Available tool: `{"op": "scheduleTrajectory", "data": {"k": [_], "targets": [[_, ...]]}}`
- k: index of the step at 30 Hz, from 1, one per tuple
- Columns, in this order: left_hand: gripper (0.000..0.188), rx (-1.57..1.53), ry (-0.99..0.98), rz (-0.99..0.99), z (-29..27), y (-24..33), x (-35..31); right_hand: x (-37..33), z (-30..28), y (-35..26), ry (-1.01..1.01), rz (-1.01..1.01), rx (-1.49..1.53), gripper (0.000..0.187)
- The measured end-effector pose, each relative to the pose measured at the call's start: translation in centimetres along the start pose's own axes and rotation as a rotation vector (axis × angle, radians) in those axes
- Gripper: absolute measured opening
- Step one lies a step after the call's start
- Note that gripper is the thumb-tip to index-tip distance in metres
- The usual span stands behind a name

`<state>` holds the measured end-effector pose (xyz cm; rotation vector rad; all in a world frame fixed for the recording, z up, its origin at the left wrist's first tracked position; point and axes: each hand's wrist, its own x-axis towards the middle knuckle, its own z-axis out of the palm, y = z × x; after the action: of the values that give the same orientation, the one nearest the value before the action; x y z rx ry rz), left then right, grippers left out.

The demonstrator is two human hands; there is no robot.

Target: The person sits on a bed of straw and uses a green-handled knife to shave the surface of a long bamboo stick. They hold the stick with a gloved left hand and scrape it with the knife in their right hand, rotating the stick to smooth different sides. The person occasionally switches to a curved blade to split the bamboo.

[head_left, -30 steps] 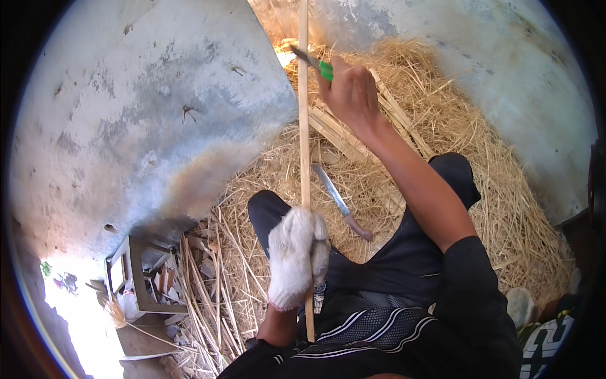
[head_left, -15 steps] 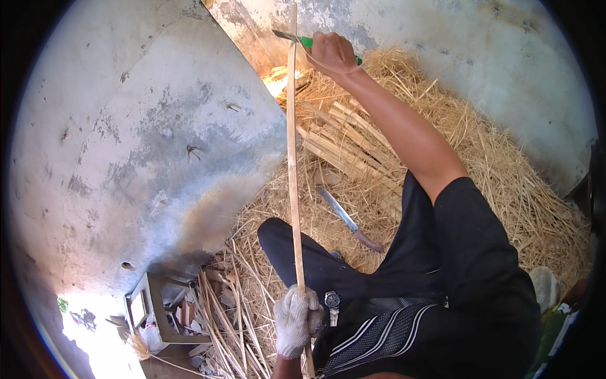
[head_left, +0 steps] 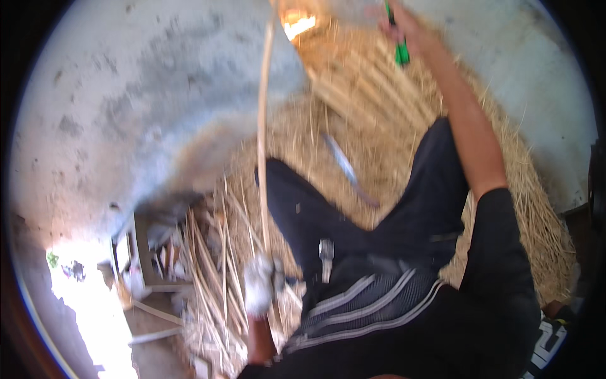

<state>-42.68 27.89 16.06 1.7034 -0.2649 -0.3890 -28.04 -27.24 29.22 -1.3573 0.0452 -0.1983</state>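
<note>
My left hand, in a pale knit glove, is closed around the lower part of a long, thin bamboo strip. The strip stands nearly upright in the picture, bowed slightly, its far end reaching the top edge. Bare and smeared by motion, my right hand is held up at the far right, apart from the strip. It grips a knife with a green handle; the blade is hardly visible. A second knife, with a long blade and a brown handle, lies on the shavings between my legs.
Split bamboo pieces lie on a heap of shavings ahead and right. Long strips are piled at the left beside a grey frame holding scraps. A stained wall rises at left. A wristwatch rests at my lap.
My right hand with the green-handled knife has swung right, away from the strip. The left hand and strip have shifted left in view, and the whole view has moved.
</note>
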Motion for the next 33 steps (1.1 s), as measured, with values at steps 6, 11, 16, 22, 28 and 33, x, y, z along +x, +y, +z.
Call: {"op": "scheduleTrajectory", "data": {"k": [6, 11, 16, 22, 28, 33], "targets": [[0.043, 0.057, -0.098, 0.028, 2.1, 2.6, 2.5, -6.5, 12.5, -0.2, -0.11, -0.357, -0.051, 0.062], [0.044, 0.147, -0.095, -0.046, 3.9, 2.3, 2.5, -6.0, 14.8, 4.7, -0.037, -0.512, -0.211, 0.047], [0.042, 0.071, -0.132, -0.044, 4.2, 1.9, 4.2, -5.3, 13.2, 5.5, 0.59, -0.698, -0.559, 0.034], [0.04, 0.132, -0.275, -0.147, 4.1, 2.1, 4.9, -6.4, 13.2, 5.5, 0.104, -0.266, -0.083, 0.04], [0.044, -0.045, -0.247, 0.119, 6.3, 7.3, 8.4, -8.3, 19.0, 9.7, 0.022, -0.286, -0.354, 0.047], [0.038, -0.055, -0.078, 0.097, 7.7, 11.3, 12.2, -10.4, 21.6, 10.4, -0.144, -0.511, -0.435, 0.034]]}}
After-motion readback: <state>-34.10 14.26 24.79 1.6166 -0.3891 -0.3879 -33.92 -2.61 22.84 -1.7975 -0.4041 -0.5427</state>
